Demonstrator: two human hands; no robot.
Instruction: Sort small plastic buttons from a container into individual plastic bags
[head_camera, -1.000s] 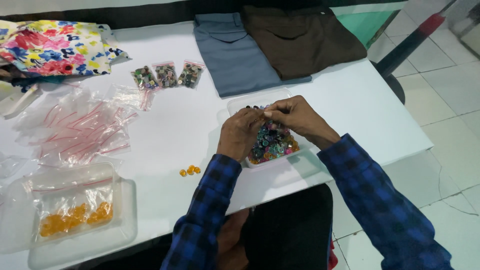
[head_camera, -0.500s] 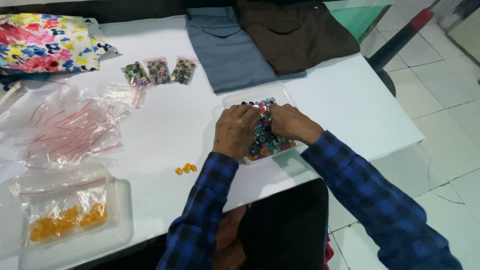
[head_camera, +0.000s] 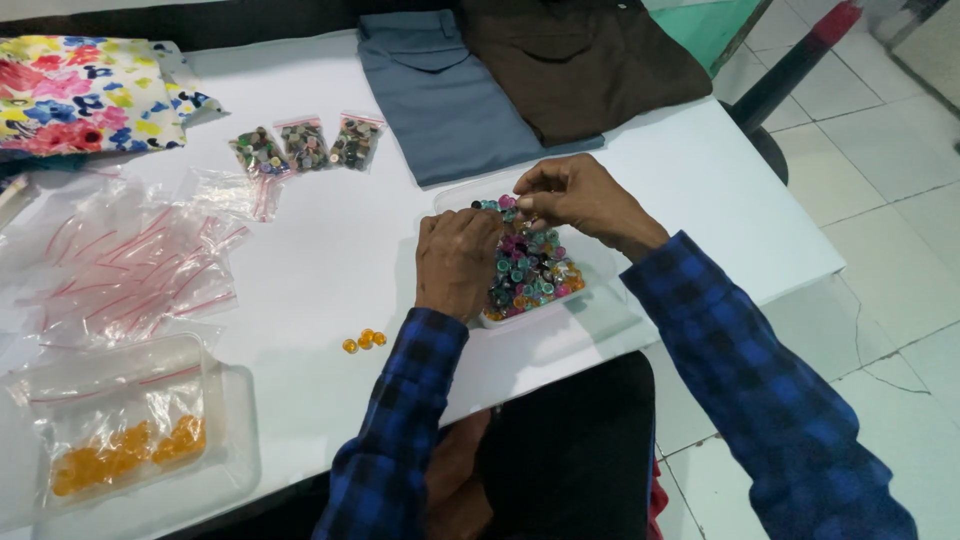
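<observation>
Clear tray of small multicoloured beads is sitting near the front edge of the white table, between both hands. Beyond it, folded grey-blue trousers and a brown garment are lying side by side. The left hand is resting palm down on the tray's left side, fingers curled loosely over the beads. The right hand is hovering above the tray's far edge, fingertips pinching a bead. Three orange beads are lying loose just left of the tray.
</observation>
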